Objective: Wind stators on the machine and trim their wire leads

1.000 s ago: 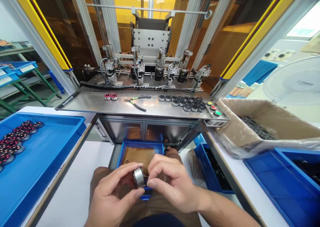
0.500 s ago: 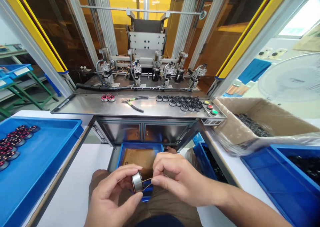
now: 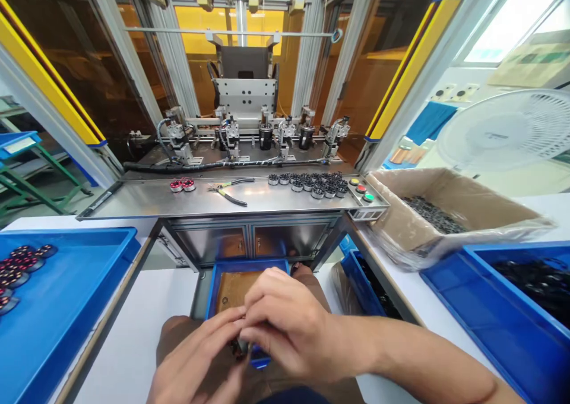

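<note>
Over my lap, my left hand (image 3: 200, 359) is closed around a small motor stator (image 3: 239, 349), a metal ring with windings, mostly hidden by my fingers. My right hand (image 3: 289, 324) is bent over it from the right, thumb and fingers pinched together at the stator. The thin copper wire from the stator is largely covered by that hand. On the metal bench ahead lie two red-wound stators (image 3: 183, 185), cutting pliers (image 3: 231, 191) with green and black handles, and a cluster of black stators (image 3: 318, 185).
A blue tray (image 3: 89, 285) with wound stators stands at left. To the right are push buttons (image 3: 361, 189), a plastic-lined carton (image 3: 481, 217) of small parts, a blue bin (image 3: 463, 297) and a fan (image 3: 503, 128). A machine with fixtures (image 3: 266, 136) rises behind the bench.
My right hand has moved left, from pulling the wire out beside the stator to covering it. The left fingers have closed in and the stator is more hidden. The view has shifted slightly.
</note>
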Demonstrator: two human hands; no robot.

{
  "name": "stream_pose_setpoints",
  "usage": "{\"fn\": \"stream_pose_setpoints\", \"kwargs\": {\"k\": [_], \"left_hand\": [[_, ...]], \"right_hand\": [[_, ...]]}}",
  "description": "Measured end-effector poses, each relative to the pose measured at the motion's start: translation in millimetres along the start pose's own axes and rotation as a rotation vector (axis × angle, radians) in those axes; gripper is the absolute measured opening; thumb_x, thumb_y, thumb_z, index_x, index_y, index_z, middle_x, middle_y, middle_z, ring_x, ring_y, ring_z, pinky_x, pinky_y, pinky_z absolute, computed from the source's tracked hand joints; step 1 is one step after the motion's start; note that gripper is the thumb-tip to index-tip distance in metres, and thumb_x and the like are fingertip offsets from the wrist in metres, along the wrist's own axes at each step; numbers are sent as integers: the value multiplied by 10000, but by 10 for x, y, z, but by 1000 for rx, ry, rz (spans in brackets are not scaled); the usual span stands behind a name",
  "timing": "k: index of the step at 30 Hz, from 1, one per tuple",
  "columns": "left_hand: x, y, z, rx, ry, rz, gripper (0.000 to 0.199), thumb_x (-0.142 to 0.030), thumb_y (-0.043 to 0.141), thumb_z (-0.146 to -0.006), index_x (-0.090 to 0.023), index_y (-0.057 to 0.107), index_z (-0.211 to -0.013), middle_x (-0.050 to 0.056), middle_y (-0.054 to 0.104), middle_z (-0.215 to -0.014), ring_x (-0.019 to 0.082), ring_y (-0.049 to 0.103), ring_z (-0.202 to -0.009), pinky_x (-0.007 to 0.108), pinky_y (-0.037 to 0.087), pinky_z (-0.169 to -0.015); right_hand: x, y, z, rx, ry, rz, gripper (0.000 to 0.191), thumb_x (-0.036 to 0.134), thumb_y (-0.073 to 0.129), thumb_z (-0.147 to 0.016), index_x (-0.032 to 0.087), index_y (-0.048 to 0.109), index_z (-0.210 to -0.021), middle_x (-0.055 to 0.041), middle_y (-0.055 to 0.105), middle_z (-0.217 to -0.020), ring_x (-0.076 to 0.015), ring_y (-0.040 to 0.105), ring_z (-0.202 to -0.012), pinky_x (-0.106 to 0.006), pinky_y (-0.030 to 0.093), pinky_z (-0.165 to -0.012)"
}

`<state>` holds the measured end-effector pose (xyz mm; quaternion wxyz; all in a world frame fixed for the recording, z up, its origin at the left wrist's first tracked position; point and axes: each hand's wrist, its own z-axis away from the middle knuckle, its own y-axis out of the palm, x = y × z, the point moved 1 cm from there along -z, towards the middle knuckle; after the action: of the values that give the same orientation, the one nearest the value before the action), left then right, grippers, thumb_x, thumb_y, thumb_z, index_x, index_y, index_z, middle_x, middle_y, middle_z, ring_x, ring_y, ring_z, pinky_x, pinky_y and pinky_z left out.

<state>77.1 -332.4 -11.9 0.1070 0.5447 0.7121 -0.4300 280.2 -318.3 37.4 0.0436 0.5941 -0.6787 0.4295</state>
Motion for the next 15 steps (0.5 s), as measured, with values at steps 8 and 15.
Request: {"fn": "stream_pose_setpoints", "kwargs": {"k": [8,15], "left_hand": [[84,-166,33,83,71,33,479,-117,758,-782,-269,663,-1226,66,751,-1214,213,736,-1067,257,571,-963],[123,-176,76,46,-22,58,433,-122,746,-795,-275,673,-1194,49,759,-1191,190,728,-1078,236,546,-995]], "right_hand": [[-66,117,86,20,478,-404,358,505,734,-842,163,633,-822,-33,637,-825,-138,578,-744,-267,459,-692],[-47,113,-24,204,200,-231,172,252,587,-966,176,583,-811,-40,620,-780,-137,561,-757,-259,469,-715]]}}
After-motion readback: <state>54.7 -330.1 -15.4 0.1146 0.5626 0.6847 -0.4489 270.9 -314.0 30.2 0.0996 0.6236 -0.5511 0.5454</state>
